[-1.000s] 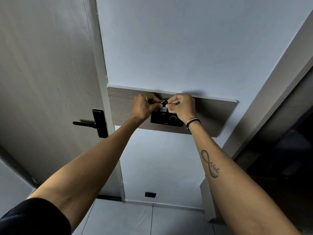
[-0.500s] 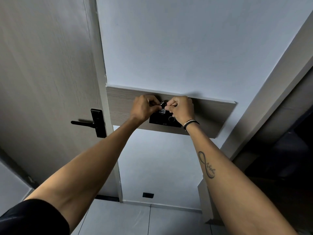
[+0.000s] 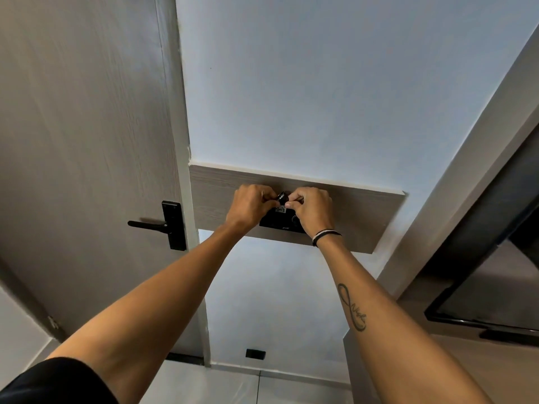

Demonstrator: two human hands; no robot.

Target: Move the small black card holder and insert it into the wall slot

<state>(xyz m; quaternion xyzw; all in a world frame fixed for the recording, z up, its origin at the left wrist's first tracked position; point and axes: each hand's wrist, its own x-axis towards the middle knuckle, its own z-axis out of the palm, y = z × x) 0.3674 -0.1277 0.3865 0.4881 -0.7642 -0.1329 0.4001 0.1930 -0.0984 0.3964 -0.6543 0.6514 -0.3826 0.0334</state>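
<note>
Left hand (image 3: 250, 206) and right hand (image 3: 313, 210): raised side by side against wood-grain wall panel (image 3: 361, 217), fingers curled, tips pinching small black card holder (image 3: 281, 196) from either side. Card holder: between the two hands, at top edge of black wall unit (image 3: 278, 222); white label showing just below it; whether seated in slot cannot be told. Right wrist: dark band (image 3: 324, 235). Left of panel: door with black handle (image 3: 159, 225).

to my left a grey wood-grain door (image 3: 81, 147) with a black lever handle (image 3: 163, 225); a black outlet (image 3: 255, 353) low on the wall; a dark-framed screen (image 3: 490, 290) at my right.
</note>
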